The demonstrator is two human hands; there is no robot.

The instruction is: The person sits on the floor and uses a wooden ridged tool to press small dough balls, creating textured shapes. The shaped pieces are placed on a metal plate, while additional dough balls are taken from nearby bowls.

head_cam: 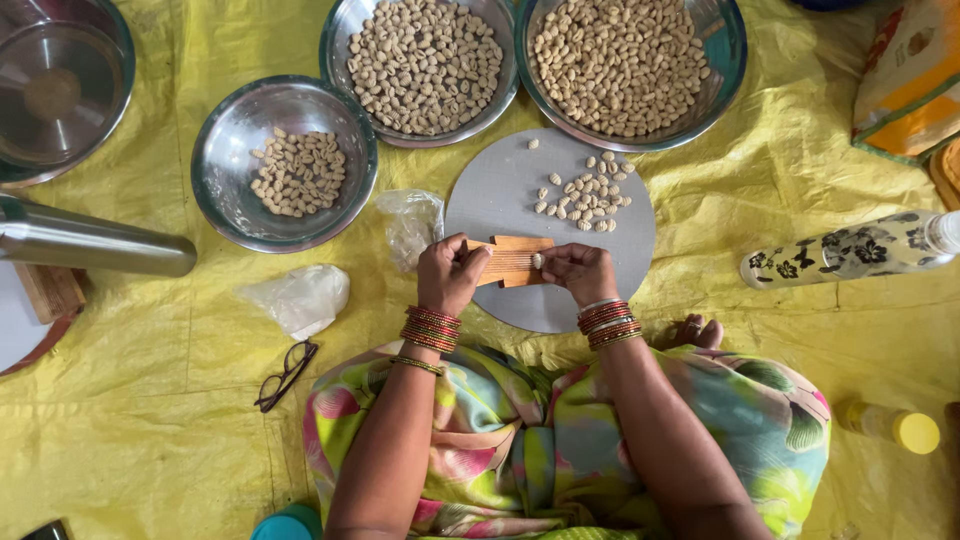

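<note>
Fingers of left hand [448,272] gripping ridged board [511,260], right hand [580,272] pinching dough piece [538,261], mid-shaping; next needing a steady roll.

A crinkled yellow sheet [780,190] covers the floor and carries everything. Just beyond the fingers lies a round grey board [500,190]. Past it stand two large steel bowls [345,40] rim to rim, and a smaller steel bowl [225,190] sits off to the fingers' left. Two crumpled clear plastic bags [300,297] lie near that side, with a pair of spectacles [287,373] closer to the sitter. A steel cylinder [90,245] lies further left. Right of the fingers a floral bottle [850,250] lies on its side, well apart
</note>
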